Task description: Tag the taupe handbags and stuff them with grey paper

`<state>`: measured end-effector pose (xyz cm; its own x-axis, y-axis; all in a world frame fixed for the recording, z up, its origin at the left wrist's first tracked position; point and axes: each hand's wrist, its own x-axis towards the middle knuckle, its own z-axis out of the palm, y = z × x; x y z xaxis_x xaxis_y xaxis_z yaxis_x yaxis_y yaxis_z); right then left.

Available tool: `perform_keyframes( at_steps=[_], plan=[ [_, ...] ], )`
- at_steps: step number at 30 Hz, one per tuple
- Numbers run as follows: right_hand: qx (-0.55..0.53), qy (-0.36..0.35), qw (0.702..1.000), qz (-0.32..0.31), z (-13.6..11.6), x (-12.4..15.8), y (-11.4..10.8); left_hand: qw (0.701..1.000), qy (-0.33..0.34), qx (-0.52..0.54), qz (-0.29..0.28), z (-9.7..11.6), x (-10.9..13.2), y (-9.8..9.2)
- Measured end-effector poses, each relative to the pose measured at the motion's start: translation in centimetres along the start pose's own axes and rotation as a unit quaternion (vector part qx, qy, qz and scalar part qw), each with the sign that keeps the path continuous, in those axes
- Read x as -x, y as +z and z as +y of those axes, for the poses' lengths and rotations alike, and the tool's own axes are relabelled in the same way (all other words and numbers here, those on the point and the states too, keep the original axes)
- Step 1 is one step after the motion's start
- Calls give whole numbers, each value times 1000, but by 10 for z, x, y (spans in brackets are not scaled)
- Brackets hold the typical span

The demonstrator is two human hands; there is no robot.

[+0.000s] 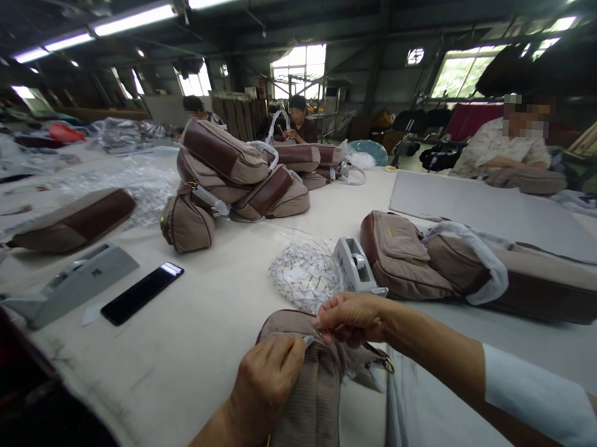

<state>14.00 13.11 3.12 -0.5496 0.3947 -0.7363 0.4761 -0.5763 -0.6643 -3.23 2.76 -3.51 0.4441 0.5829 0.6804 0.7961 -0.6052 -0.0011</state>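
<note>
A tan fabric bag (pixel 314 391) lies on the white table (pixel 207 339) right in front of me. My left hand (pixel 266 378) rests on its upper part with the fingers curled and pinched on the fabric near the zipper. My right hand (pixel 348 317) pinches the bag's top edge, fingers closed, a small pale piece showing between the two hands. A wad of crumpled white paper (pixel 306 274) and a grey tape dispenser (pixel 356 265) sit just beyond the bag.
A black phone (pixel 142 293) and another grey tape dispenser (pixel 67 290) lie at left. Brown and tan bags are piled mid-table (pixel 231 180), with more at right (pixel 426 260) and left (pixel 76 220). Grey sheets (pixel 484 206) lie far right. Other people sit at the table's far side.
</note>
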Motion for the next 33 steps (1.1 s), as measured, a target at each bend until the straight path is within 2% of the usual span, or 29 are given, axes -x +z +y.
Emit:
perform_keyframes(
  at_steps=[6, 12, 18, 29, 33],
  plan=[
    [-12, 5, 1000, -5, -8, -5, 7, 999, -19, -16, 23, 1, 4, 3],
    [-31, -1, 999, -20, 6, -14, 9, 999, -25, -26, 41, 0, 8, 5],
    [-69, 23, 997, -24, 21, -17, 6, 997, -10, -28, 66, -2, 9, 7],
    [-65, 50, 997, -7, 23, -16, 10, 998, 20, -24, 57, -3, 9, 15],
    [-64, 57, 996, -8, 22, -14, 11, 1000, 5, 6, 25, -1, 9, 14]
  ],
)
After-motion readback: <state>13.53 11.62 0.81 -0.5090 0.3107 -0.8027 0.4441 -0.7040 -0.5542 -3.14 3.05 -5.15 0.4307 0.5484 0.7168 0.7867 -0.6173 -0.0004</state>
